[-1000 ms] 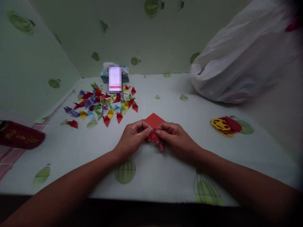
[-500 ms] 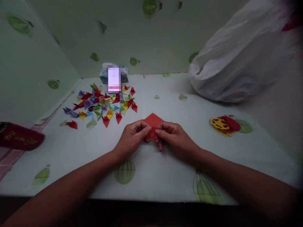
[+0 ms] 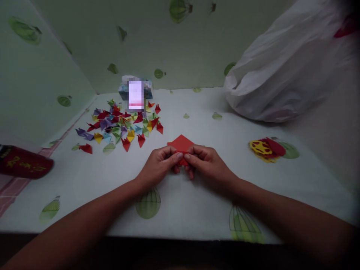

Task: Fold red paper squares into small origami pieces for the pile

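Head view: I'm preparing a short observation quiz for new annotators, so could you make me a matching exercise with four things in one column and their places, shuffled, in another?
Things
1. red paper
2. white plastic bag
3. small folded papers
4. dark red container

Places
A. at the left edge of the picture
B. scattered in front of the lit screen
C. between the left hand and the right hand
D. at the upper right of the picture

Pairs: 1-C, 2-D, 3-B, 4-A

Pale tabletop (image 3: 197,210): folded papers (image 3: 105,123), tissue box (image 3: 148,92), cutouts (image 3: 263,147), plastic bag (image 3: 267,82).
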Demonstrator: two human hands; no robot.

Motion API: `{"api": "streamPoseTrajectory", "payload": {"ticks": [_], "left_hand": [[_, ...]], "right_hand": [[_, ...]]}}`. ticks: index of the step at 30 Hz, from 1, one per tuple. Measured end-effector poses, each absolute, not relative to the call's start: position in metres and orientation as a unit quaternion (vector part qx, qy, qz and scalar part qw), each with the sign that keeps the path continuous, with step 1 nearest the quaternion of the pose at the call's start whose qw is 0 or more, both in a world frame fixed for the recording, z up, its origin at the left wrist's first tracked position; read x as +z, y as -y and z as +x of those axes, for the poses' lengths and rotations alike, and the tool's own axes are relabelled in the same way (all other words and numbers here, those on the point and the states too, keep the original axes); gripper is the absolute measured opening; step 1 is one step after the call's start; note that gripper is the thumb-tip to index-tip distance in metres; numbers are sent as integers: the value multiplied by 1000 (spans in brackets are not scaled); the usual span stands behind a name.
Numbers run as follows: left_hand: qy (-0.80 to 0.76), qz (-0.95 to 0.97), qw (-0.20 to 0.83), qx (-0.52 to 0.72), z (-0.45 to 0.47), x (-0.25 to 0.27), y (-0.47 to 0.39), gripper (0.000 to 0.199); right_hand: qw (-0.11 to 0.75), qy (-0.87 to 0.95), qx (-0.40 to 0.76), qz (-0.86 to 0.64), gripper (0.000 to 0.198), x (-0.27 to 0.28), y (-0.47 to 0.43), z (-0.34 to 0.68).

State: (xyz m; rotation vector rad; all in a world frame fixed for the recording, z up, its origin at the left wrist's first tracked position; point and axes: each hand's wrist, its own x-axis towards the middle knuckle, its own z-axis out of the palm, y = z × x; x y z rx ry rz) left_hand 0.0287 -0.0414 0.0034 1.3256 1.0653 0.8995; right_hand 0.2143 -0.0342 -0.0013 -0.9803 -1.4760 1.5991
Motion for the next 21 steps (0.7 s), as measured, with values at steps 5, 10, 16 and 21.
{"api": "streamPoseTrajectory", "payload": {"ticks": [5,10,16,21], "left_hand": [[-448,570,567,390,29,4,42,28],[-449,562,577,387,29,2,42,28],[-428,551,596,397,30,4,42,26],[-453,548,578,401,31,5,42,24]], "right_hand": [[354,570,638,-378,28,-2,35,215],[373,575,617,-387,27,0,37,214],[396,611,549,-410,23,1,36,214],[409,633,516,-408,19,-2,34,216]]}}
